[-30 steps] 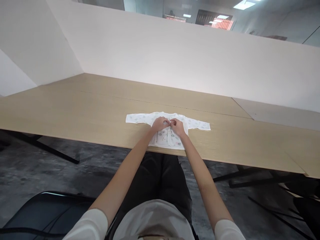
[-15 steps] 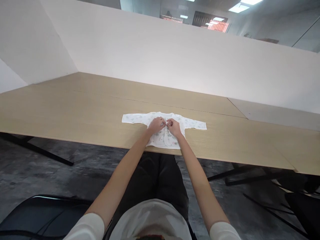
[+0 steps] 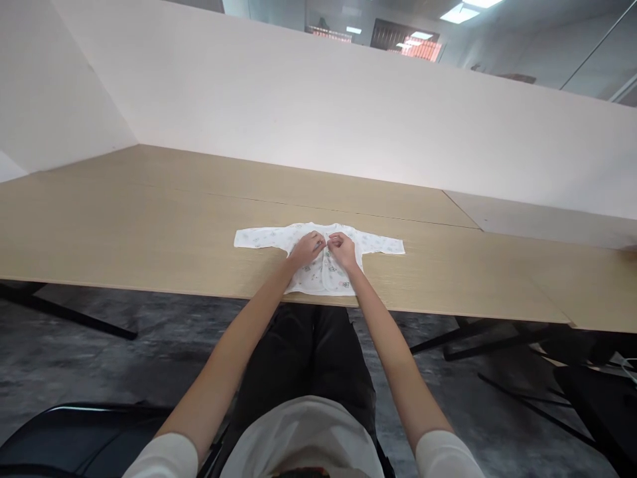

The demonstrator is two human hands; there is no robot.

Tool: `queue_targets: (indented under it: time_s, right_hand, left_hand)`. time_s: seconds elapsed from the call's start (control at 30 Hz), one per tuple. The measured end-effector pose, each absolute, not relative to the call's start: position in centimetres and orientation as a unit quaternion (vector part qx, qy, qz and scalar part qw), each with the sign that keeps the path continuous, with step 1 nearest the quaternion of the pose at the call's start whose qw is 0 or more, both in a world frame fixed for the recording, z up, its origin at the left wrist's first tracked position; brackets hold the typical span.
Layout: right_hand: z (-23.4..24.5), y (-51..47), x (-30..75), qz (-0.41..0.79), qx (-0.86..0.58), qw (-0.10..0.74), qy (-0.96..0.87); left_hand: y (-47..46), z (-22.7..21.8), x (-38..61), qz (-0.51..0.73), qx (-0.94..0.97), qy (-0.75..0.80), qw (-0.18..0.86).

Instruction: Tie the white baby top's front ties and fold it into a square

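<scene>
A small white baby shirt (image 3: 263,237) with a faint print lies flat on the wooden table (image 3: 149,226), sleeves spread to both sides, its hem at the near edge. My left hand (image 3: 306,247) and my right hand (image 3: 341,248) rest on its chest, side by side and almost touching. The fingers of both pinch the fabric along the front opening near the collar. What sits between the fingertips is too small to make out.
A white partition wall (image 3: 348,113) runs along the far side of the table. A dark chair (image 3: 74,438) is at the lower left, and black table legs (image 3: 497,345) stand on the grey floor to the right.
Both hands stay pinched on the shirt's front. The view has shifted slightly, so the shirt sits a little further left in the picture.
</scene>
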State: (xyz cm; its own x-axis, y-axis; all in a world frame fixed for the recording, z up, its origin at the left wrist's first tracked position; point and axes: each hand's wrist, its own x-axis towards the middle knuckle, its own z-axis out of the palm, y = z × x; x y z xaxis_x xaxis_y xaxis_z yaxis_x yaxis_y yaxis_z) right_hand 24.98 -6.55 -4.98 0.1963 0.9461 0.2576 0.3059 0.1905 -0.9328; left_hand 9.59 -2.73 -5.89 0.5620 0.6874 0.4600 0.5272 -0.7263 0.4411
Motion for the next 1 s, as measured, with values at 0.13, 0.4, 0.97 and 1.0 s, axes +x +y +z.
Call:
queue_targets:
  time_s: [0.13,0.4,0.97,1.0]
  right_hand:
    - [-5.3,-6.3,25.1,0.345,-0.544,0.545,-0.536]
    - [-5.5,-5.7,25.7,0.440,-0.525,0.566,-0.459]
    - [-4.9,-7.9,25.8,0.281,-0.611,0.506,-0.540]
    - [-4.9,-8.7,25.7,0.270,-0.614,0.486,-0.560]
  left_hand:
    - [-3.0,-5.5,9.7,0.322,0.866,0.351,0.150]
    - [-3.4,-4.9,9.3,0.309,0.864,0.365,0.159]
    - [-5.7,-4.9,8.8,0.264,0.853,0.352,0.280]
    - [-5.8,-4.8,8.8,0.265,0.851,0.350,0.289]
